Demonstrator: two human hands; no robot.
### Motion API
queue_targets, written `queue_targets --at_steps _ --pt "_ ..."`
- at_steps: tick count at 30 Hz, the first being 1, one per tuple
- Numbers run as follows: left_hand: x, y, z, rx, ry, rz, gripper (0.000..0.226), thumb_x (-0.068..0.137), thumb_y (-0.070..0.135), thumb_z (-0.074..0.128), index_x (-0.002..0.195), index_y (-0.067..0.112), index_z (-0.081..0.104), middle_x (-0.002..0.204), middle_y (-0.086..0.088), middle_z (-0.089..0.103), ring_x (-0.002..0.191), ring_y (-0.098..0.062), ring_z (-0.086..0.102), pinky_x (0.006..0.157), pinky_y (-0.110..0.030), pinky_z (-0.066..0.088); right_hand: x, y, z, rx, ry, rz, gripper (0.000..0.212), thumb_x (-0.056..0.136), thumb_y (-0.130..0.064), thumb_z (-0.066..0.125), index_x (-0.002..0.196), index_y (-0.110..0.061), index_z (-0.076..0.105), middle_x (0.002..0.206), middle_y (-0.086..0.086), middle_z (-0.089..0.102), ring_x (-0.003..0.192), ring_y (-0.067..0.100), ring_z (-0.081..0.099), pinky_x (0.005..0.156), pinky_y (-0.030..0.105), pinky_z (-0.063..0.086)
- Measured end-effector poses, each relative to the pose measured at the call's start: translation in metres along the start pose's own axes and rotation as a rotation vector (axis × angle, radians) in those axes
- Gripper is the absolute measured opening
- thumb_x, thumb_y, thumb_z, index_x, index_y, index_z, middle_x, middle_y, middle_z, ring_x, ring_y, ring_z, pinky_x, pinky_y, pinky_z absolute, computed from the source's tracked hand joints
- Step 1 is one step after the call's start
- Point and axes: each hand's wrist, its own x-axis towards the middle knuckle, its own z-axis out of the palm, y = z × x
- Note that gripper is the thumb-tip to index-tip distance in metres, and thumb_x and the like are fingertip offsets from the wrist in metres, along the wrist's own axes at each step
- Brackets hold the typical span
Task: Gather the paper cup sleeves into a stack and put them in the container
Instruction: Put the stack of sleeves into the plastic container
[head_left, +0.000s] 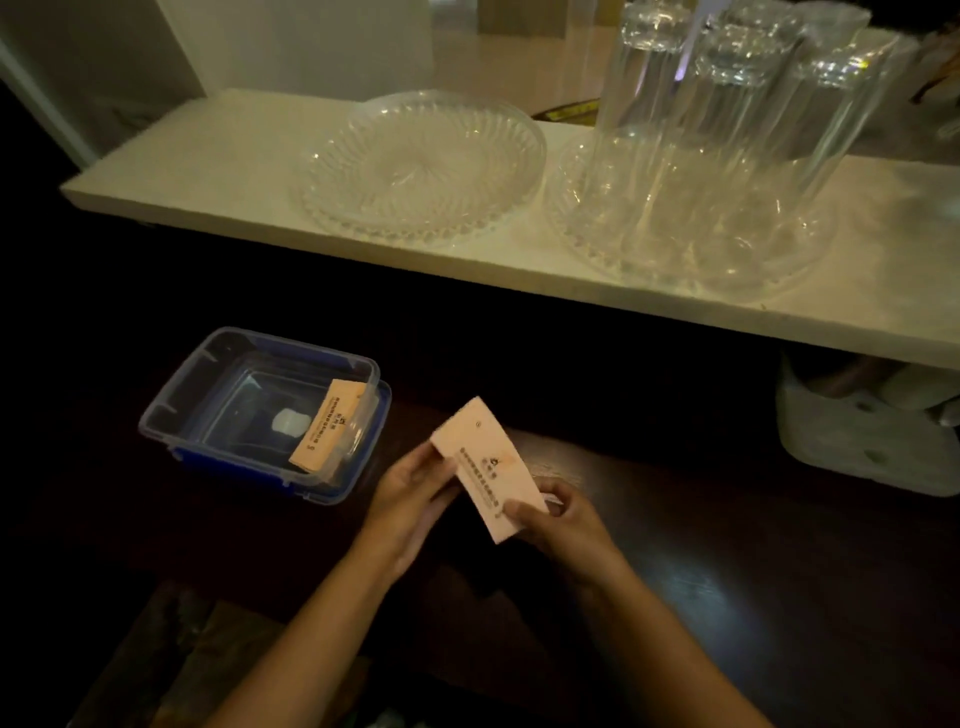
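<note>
- Holding a pale stack of paper cup sleeves (488, 467) between both hands, the person keeps it tilted above the dark counter (727, 545), with its printed face turned up to the camera.
- The left hand (410, 488) has its grip closed on the left edge of the stack – the thumb lies on top and the fingers are under it.
- The right hand (558, 514) has its grip closed on the lower right corner of the stack, thumb on the printed face.
- To the left of both grips, and a little farther from the person, a clear plastic container (171, 410) with a blue base sits on the counter.
- One orange-toned sleeve (324, 426) is already inside the container; it leans against the wall that is nearest to the hands.
- A small white patch shows at the bottom of the container, just beside this sleeve; I cannot tell what it is.
- Beyond the grips, higher up, there is a white shelf (208, 182).
- On this shelf a cut-glass plate (415, 166) stands straight behind the hands, and a second glass plate (769, 265) to the right of it carries several upturned drinking glasses (727, 104).
- Far to the right of the grips, under the shelf, a white object (857, 441) stands – its details are too dim to read.
</note>
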Motion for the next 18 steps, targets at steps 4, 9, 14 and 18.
queue_targets --at_steps 4,9,14,18 --pt "-0.012 0.0 0.005 0.121 0.11 0.011 0.022 0.084 0.003 0.054 0.105 0.008 0.061 0.095 -0.006 0.071 0.086 -0.014 0.07 0.069 -0.026 0.058 0.007 -0.006 0.024 0.175 -0.11 0.082 0.037 0.074 -0.012 0.074 0.106 -0.007 0.056 0.095 0.008 0.073 0.086 0.02 0.071 0.069 0.027 0.058" --pt "-0.021 0.019 -0.01 0.189 0.283 0.047 0.016 0.084 0.008 0.055 0.091 0.018 0.065 0.085 0.003 0.074 0.082 -0.011 0.07 0.065 -0.027 0.057 0.008 -0.019 0.045 0.042 -0.246 0.097 0.036 0.072 -0.019 0.076 0.101 -0.015 0.056 0.087 -0.002 0.075 0.08 0.011 0.071 0.061 0.019 0.056" --pt "-0.028 0.042 -0.033 0.23 0.277 0.022 0.015 0.083 0.01 0.057 0.092 0.018 0.067 0.083 0.004 0.076 0.081 -0.011 0.07 0.063 -0.028 0.056 0.006 -0.044 0.072 -0.115 -0.269 -0.031 0.039 0.079 -0.033 0.067 0.116 -0.024 0.055 0.1 -0.008 0.066 0.077 0.002 0.069 0.054 0.013 0.052" --pt "-0.022 0.067 -0.06 0.224 0.206 -0.012 0.016 0.083 0.012 0.057 0.094 0.018 0.067 0.091 0.001 0.075 0.088 -0.015 0.07 0.074 -0.036 0.056 0.016 -0.058 0.109 -0.168 -0.198 -0.12 0.029 0.085 -0.023 0.062 0.113 -0.019 0.06 0.091 -0.013 0.065 0.068 -0.008 0.066 0.046 0.008 0.047"
